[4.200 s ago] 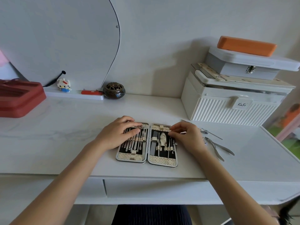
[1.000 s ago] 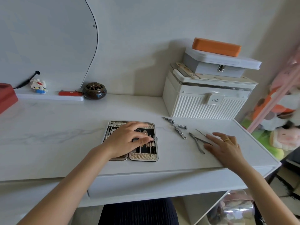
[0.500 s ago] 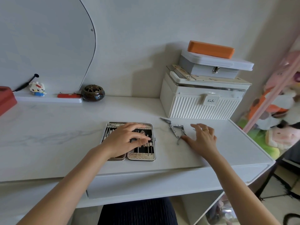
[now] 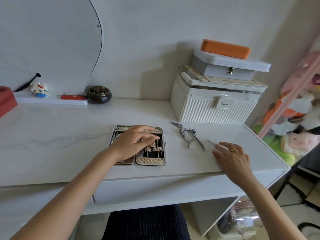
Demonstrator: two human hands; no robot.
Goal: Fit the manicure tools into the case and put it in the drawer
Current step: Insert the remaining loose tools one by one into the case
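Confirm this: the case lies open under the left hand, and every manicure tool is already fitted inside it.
Not quite. The head view shows the case open under the left hand, but several loose tools lie on the tabletop beside it, by the right hand.

The desk top (image 4: pixel 69 135) looks like smooth white marble with faint grey veins and a soft sheen, and the open case (image 4: pixel 150 161) has a polished metal rim and textured, woven-looking gold panels over a matt black lining. The loose tools (image 4: pixel 188 137) are bright shiny steel – the ribbed storage box (image 4: pixel 213 111) smooth cream plastic, the round pot (image 4: pixel 99 97) dark and glossy
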